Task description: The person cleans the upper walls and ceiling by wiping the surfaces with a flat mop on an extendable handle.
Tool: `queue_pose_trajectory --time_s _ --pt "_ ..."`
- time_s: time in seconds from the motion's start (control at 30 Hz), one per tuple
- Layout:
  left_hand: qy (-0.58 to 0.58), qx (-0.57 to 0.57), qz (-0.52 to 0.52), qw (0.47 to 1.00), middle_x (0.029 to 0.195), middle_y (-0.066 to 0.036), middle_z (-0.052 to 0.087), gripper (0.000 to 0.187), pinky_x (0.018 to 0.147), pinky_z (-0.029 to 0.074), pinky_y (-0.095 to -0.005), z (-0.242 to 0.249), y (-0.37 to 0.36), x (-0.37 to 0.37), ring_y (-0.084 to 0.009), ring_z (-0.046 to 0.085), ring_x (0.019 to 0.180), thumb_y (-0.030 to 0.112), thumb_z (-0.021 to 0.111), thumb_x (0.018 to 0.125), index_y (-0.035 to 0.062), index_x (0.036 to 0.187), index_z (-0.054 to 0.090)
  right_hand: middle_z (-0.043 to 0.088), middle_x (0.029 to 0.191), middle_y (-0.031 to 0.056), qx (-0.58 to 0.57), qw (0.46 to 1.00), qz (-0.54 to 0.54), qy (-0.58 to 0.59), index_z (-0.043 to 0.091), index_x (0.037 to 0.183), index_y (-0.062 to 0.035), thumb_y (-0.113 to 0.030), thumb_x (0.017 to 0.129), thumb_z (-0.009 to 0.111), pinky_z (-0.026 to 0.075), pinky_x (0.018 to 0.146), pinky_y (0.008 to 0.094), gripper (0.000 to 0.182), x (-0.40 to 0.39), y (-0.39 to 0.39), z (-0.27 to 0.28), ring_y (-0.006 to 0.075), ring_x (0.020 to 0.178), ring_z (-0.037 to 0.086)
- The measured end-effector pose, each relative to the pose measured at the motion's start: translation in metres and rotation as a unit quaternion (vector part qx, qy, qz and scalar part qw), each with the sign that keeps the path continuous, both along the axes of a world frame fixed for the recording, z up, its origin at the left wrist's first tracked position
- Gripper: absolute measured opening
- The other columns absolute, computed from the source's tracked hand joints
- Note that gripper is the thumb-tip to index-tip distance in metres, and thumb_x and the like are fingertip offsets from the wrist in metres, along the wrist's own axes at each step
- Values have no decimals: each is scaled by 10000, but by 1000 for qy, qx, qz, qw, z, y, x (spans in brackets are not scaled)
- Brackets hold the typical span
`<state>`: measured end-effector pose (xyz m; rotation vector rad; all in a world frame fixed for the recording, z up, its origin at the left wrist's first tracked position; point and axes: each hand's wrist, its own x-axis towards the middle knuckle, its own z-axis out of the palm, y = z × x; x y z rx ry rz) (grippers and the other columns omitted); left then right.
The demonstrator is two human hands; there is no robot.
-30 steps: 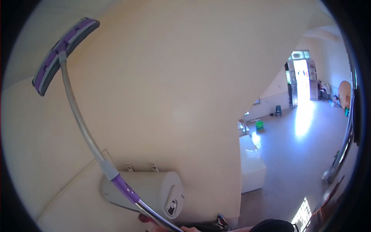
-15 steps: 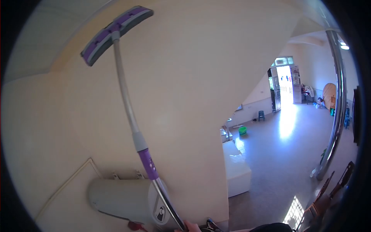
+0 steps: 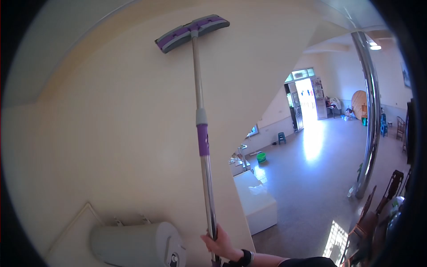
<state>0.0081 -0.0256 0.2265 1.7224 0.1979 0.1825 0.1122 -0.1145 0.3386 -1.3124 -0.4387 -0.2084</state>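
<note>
A long-handled flat mop (image 3: 201,120) was gripped near its lower end by one hand (image 3: 220,244), fingers clamped around the pole; which hand could not be told. Beside the hand, a grey water heater (image 3: 133,244) was mounted on the cream wall (image 3: 111,133). The mop's purple-and-grey head (image 3: 192,32) was pressed high on that wall. Beyond the wall, a sunlit hall with a steel pillar (image 3: 369,120) was seen.

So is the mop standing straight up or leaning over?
Nearly straight up. The flat mop has its pole running almost vertically from the hand to the purple head against the wall.
</note>
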Motion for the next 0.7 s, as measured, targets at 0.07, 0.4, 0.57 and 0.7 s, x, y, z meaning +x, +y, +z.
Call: queue_pose_trajectory --time_s 0.07,0.4,0.57,0.7 --pt "13 -1 -50 999 757 -62 558 264 603 481 -285 44 -8 16 -146 548 648 157 630 831 16 1029 528 510 591 8 32 999 13 3 415 937 -36 -109 843 622 416 401 243 239 17 -16 27 84 444 518" --pt "-129 12 -118 985 598 -6 482 177 394 381 -227 122 -32 64 -82 460 447 107 598 839 31 956 489 497 632 22 74 991 48 -101 374 1049 -5 -115 876 565 383 372 226 280 82 -79 129 112 439 538" --pt "-102 41 -133 985 586 -2 480 177 387 379 -232 137 -39 65 -80 460 438 134 593 851 37 955 487 484 746 51 123 977 25 -171 330 1150 21 -117 873 566 399 369 239 389 108 -101 176 133 440 537" --pt "-91 99 -137 981 587 3 478 183 387 374 -228 178 -42 60 -80 456 435 172 590 865 43 947 490 478 756 63 152 970 10 -188 323 1154 24 -108 872 560 421 368 260 391 115 -112 201 141 424 524"
